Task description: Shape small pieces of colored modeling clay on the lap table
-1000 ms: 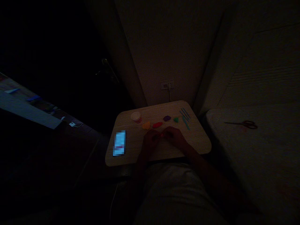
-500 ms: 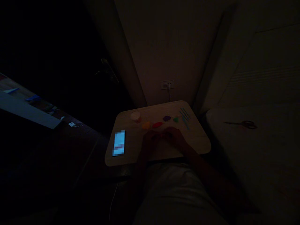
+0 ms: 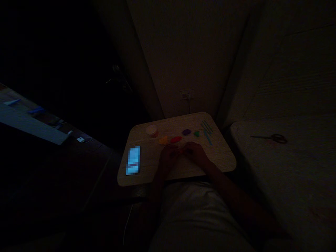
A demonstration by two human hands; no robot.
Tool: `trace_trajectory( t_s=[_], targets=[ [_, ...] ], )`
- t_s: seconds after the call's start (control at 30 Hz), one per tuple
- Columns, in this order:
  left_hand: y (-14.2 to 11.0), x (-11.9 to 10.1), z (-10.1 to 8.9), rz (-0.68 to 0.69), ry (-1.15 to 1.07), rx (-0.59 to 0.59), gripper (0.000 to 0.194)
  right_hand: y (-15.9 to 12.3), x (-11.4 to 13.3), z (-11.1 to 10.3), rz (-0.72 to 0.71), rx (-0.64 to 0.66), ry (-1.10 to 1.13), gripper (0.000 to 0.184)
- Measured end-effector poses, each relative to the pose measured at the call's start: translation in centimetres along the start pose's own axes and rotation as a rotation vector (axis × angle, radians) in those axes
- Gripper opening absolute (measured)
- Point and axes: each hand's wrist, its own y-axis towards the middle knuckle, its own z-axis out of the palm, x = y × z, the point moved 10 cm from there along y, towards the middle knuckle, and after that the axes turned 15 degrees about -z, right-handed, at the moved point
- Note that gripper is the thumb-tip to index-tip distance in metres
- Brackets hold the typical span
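Observation:
In dim light, my left hand [image 3: 168, 156] and my right hand [image 3: 193, 152] meet over the small table. Their fingers are closed on a small reddish lump of modelling clay [image 3: 181, 151], mostly covered by the fingertips. Just beyond them lie an orange clay lump [image 3: 163, 140] and a longer red clay lump [image 3: 176, 139]. Farther to the right sit a purple clay lump [image 3: 186, 132] and a green clay lump [image 3: 196, 133]. Several thin teal sticks [image 3: 207, 127] and a flat teal modelling tool [image 3: 208, 138] are near the table's right side.
A lidded tub [image 3: 152, 131] stands at the table's back left. A phone with a lit screen [image 3: 133, 161] lies at the left on the tabletop [image 3: 149, 171]. Scissors [image 3: 277, 138] rest on a pale surface to the right. A wall socket [image 3: 187, 94] holds a plug.
The picture is slightly darker on the walls. Both hands stay together around the small lump, with barely any visible movement.

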Motion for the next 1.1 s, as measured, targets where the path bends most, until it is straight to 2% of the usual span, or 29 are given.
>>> trace_trajectory(
  t_s=[0.23, 0.53, 0.73, 1.1],
  targets=[
    [0.0, 0.6, 0.3, -0.039, -0.022, 0.032, 0.008, -0.1, -0.4, 0.3, 0.019, 0.023, 0.009, 0.010],
    [0.1, 0.6, 0.4, -0.009, -0.007, 0.023, 0.009, -0.2, -0.5, 0.4, 0.024, 0.042, 0.004, 0.008],
    [0.0, 0.6, 0.5, -0.009, 0.017, 0.028, 0.010, -0.4, -0.5, 0.4, 0.024, 0.009, -0.002, 0.016],
    [0.0, 1.2, 0.7, -0.037, 0.044, 0.026, 0.011, -0.2, -0.4, 0.4, 0.042, 0.044, -0.012, 0.017]
  ],
)
